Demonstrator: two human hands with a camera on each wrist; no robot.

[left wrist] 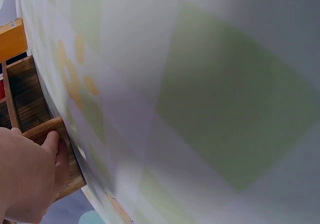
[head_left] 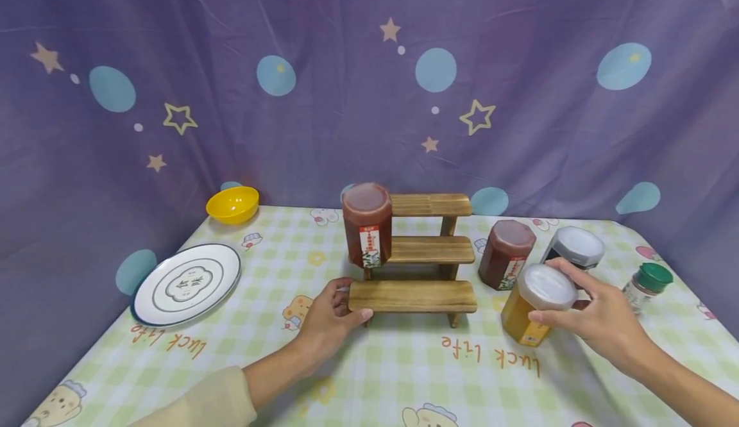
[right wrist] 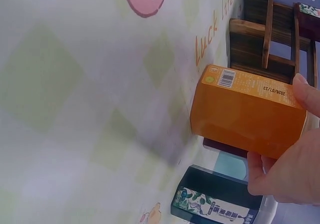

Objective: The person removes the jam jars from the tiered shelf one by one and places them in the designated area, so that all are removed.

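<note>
My right hand [head_left: 606, 318] grips an octagonal amber jar [head_left: 522, 324] near its white lid, thumb on one side and fingers on the other. In the right wrist view the jar's orange side [right wrist: 245, 114] carries a barcode label, with its base close to the tablecloth. My left hand [head_left: 329, 318] holds the left end of the lowest step of a three-tier wooden rack [head_left: 412, 295], thumb in front. On the rack's middle step, at the left end, stands a dark red jar [head_left: 366, 218] with a red-and-white label.
Right of the rack stand another dark red jar [head_left: 502, 257], a dark jar with a white lid [head_left: 577, 245] and a green-capped shaker [head_left: 652, 279]. Leftward lie a white plate [head_left: 222, 276] and a yellow bowl [head_left: 233, 209]. A purple curtain [head_left: 346, 125] hangs behind the checked tablecloth [head_left: 231, 356].
</note>
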